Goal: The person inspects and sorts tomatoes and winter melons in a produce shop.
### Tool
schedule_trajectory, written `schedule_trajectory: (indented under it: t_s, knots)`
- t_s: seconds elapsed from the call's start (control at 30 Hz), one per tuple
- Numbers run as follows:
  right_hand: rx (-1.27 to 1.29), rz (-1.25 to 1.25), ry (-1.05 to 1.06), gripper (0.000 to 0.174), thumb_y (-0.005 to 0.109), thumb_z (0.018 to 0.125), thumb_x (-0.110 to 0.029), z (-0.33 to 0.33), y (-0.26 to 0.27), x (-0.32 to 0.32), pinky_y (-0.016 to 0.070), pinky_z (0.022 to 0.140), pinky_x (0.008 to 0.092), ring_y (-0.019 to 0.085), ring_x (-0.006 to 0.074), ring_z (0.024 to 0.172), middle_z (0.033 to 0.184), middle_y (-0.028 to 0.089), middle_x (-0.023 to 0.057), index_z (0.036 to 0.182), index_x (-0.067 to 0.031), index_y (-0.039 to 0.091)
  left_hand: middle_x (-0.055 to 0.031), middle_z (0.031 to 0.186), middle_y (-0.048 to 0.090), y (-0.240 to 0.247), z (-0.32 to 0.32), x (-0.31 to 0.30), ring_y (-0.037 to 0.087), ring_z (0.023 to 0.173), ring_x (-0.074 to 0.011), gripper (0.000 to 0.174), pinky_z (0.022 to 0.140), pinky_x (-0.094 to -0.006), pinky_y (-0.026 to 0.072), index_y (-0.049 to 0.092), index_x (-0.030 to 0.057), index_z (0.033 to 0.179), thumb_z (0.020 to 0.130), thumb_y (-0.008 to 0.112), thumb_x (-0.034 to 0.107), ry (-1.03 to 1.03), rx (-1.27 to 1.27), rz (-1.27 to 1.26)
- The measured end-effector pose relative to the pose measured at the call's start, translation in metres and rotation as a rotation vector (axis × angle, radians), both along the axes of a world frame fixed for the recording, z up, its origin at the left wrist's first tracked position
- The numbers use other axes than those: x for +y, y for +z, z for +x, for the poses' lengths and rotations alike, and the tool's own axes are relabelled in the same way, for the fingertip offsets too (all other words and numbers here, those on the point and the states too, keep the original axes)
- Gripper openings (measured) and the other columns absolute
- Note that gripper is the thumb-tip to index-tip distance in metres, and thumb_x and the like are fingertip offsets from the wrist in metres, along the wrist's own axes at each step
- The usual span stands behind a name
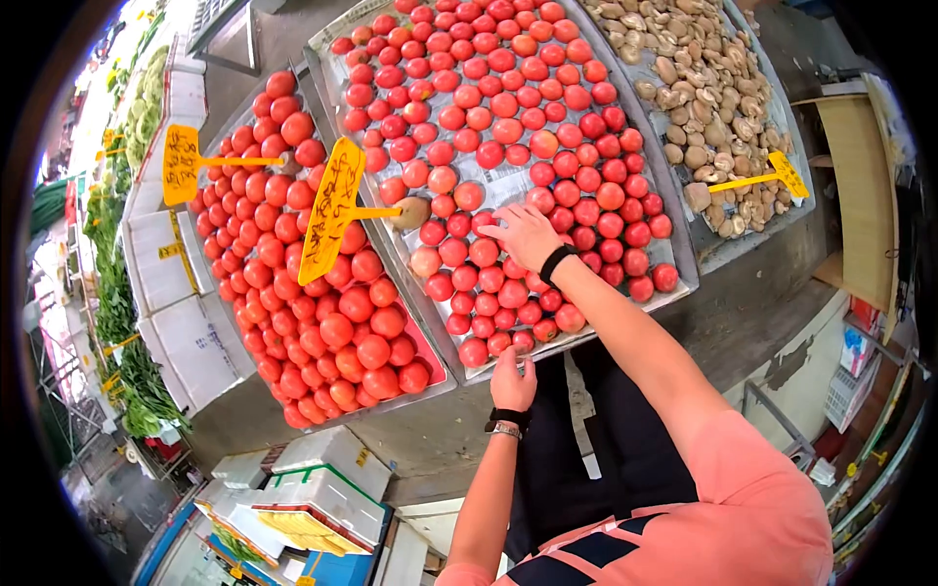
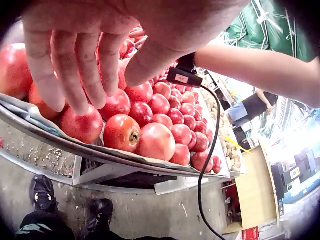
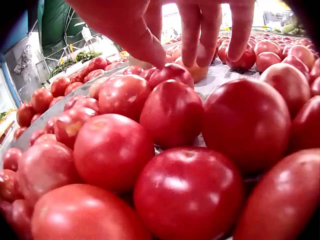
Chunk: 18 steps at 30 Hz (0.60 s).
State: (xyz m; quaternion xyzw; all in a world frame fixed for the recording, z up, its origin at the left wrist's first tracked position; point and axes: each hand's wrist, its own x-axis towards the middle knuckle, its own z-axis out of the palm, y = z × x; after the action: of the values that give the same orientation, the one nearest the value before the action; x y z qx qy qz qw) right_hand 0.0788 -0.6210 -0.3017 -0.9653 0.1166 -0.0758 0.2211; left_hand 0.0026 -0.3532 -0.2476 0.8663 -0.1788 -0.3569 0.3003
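Observation:
My right hand (image 1: pixel 528 237) reaches over the middle of a tray (image 1: pixel 686 283) of red tomatoes (image 1: pixel 640 234), fingers extended. In the right wrist view its fingers (image 3: pixel 191 35) point down, their tips overlapping a tomato (image 3: pixel 199 71) behind them; the thumb hangs apart, close over another tomato (image 3: pixel 170 75). My left hand (image 1: pixel 513 383) is at the tray's front edge. In the left wrist view its fingers (image 2: pixel 90 65) hang fairly straight over the front row, tips overlapping a tomato (image 2: pixel 81 125). Beside it sits a tomato (image 2: pixel 121 133) with its stem scar showing.
Left stands a second tray (image 1: pixel 445 366) piled with tomatoes (image 1: pixel 337 330). Yellow price signs (image 1: pixel 330 210) stick up between the trays. Mushrooms (image 1: pixel 718 107) fill a tray on the right. White foam boxes (image 1: pixel 332 464) stand below left. A cable (image 2: pixel 212 135) hangs from the right wrist.

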Motion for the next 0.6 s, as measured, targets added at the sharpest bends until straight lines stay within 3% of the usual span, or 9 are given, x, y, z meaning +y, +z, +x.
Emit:
schedule_trajectory:
  t_s: [0.5,0.6]
  knots:
    - [0.163,-0.225,0.036,0.032,0.063,0.088,-0.018,0.043,-0.018,0.009,0.0433,0.093,0.0444,0.059,0.0275,0.107,0.105,0.064,0.0073,0.118,-0.0247,0.069,-0.0151,0.108,0.073,0.008,-0.014,-0.009,0.071,0.096,-0.0316,0.022,0.086,-0.0438,0.0548,0.067,0.0039,0.115,0.095,0.065,0.015,0.188,0.138,0.002]
    - [0.127,-0.224,0.045,0.037,0.070,0.082,-0.020,0.041,-0.015,0.003,0.0444,0.091,0.0443,0.058,0.0285,0.107,0.104,0.064,0.0077,0.118,-0.0227,0.068,-0.0159,0.108,0.073,0.012,-0.012,-0.011,0.072,0.096,-0.0320,0.022,0.086,-0.0436,0.0551,0.067,0.0038,0.115,0.096,0.065,0.015,0.217,0.161,-0.010]
